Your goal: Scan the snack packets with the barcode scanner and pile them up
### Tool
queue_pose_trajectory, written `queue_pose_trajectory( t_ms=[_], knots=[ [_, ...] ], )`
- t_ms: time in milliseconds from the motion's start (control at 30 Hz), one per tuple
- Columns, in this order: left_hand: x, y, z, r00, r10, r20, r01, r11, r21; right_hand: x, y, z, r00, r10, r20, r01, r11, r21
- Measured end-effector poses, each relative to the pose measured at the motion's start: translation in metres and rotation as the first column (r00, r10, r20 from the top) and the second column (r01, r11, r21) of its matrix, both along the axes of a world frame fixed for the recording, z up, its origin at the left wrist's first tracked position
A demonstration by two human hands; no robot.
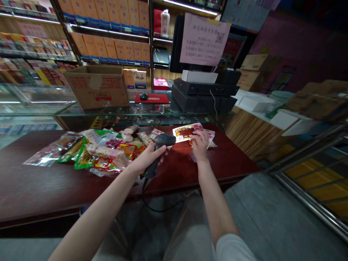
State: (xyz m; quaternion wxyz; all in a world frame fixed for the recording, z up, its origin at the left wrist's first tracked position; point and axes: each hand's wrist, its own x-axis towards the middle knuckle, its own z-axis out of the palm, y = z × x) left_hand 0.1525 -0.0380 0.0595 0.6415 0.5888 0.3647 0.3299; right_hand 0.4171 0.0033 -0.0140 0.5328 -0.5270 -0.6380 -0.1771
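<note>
My left hand (149,158) is wrapped round the handle of a black barcode scanner (164,138), whose head faces right. A cable trails down from its grip. Bright light falls on a flat snack packet (183,133) with a brown window and a red-and-white end. My right hand (200,144) has its fingers on that packet's right end; its thumb side is partly hidden. Beneath and beside this hand are more packets (211,135). Left of the scanner a heap of packaged snacks (108,148) is spread on the dark red table (168,170).
Behind the table, a glass counter carries an open cardboard box (99,88), a red mouse pad (151,98) and a black cash drawer (202,96). A monitor (178,45) bears a pink paper sign. A metal railing (312,206) runs along the right.
</note>
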Motion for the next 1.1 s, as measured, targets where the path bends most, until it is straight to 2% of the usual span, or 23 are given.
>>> queue_pose_trajectory(
  t_ms=[167,333,400,500,633,700,800,867,967,1033,1100],
  knots=[
    [0.005,-0.001,0.001,0.998,0.042,0.048,-0.041,0.999,-0.008,0.003,0.003,-0.003,0.999,-0.038,-0.018,0.036,0.997,-0.073],
    [-0.01,0.002,0.012,0.98,0.176,0.093,-0.172,0.984,-0.043,0.021,0.006,-0.017,0.957,-0.283,-0.071,0.265,0.945,-0.194],
    [-0.022,0.006,0.017,0.966,0.246,0.078,-0.241,0.968,-0.067,0.024,0.007,-0.024,0.949,-0.31,-0.046,0.288,0.921,-0.261],
    [-0.04,0.015,0.024,0.945,0.315,0.089,-0.308,0.948,-0.086,0.015,0.011,-0.028,0.972,-0.234,0.038,0.233,0.911,-0.342],
    [-0.055,0.032,0.032,0.946,0.297,0.133,-0.288,0.954,-0.082,-0.022,0.017,-0.016,0.997,-0.031,0.067,0.056,0.912,-0.406],
    [-0.056,0.039,0.035,0.948,0.29,0.129,-0.28,0.956,-0.086,-0.044,0.019,-0.011,0.994,0.073,0.085,-0.02,0.864,-0.503],
    [-0.052,0.042,0.037,0.945,0.306,0.119,-0.296,0.951,-0.092,-0.067,0.021,-0.011,0.987,0.106,0.122,-0.002,0.762,-0.648],
    [-0.05,0.042,0.036,0.948,0.299,0.105,-0.291,0.953,-0.087,-0.073,0.021,-0.014,0.983,0.113,0.147,0.015,0.745,-0.667],
    [-0.047,0.043,0.031,0.955,0.276,0.104,-0.271,0.961,-0.061,-0.068,0.02,-0.019,0.984,0.153,0.091,-0.062,0.773,-0.631],
    [-0.044,0.046,0.025,0.96,0.256,0.117,-0.253,0.967,-0.041,-0.06,0.02,-0.02,0.991,0.133,0.001,-0.111,0.834,-0.54],
    [-0.039,0.049,0.019,0.967,0.225,0.123,-0.225,0.974,-0.019,-0.05,0.021,-0.018,0.994,0.068,-0.082,-0.095,0.914,-0.394]
  ],
)
